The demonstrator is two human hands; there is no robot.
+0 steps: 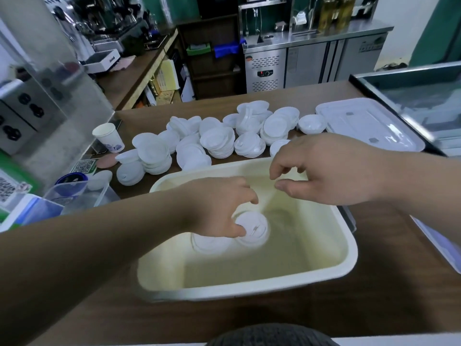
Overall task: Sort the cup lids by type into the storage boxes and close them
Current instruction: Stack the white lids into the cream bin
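A: What stands at the far left of the desk?

B: A paper cup, upright. Nearer to the person there is a clear tub with a dark round thing in it. What that thing is, I cannot tell.

A: And the lids?

B: A big pile of white lids lies across the back of the desk, behind the box. Some are in short stacks and some are single.

A: Where is the box?

B: The cream box is in the middle, open, in front of the person. On the left part of its bottom lies a low stack of lids, and just beside it one more lid.

A: What do the hands do?

B: The left hand reaches down into the box, with thumb and fingers curled on the rim of that lid. The right hand hangs over the far side of the box. Its fingers are loosely bent, thumb and forefinger a little apart, and it holds nothing.

A: And on the right?

B: The white box cover lies flat on the desk, apart from the box.
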